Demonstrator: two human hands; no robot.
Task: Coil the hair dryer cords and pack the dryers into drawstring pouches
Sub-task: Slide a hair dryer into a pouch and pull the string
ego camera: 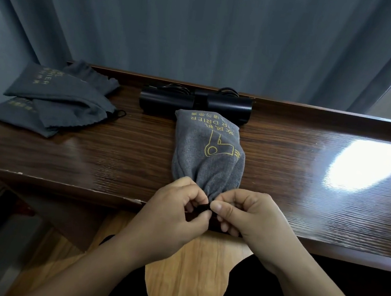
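Observation:
A filled grey drawstring pouch with a yellow dryer print lies on the dark wooden table, its gathered mouth at the front edge. My left hand and my right hand meet at that mouth, and both pinch the black drawstring between thumb and fingers. Whatever is inside the pouch is hidden. Behind it, two black hair dryers lie end to end at the table's back, with coiled black cords behind them.
Several flat grey pouches lie stacked at the table's left end. A grey curtain hangs behind the table. Bright glare sits on the right part of the tabletop. A light wooden stool is below my hands.

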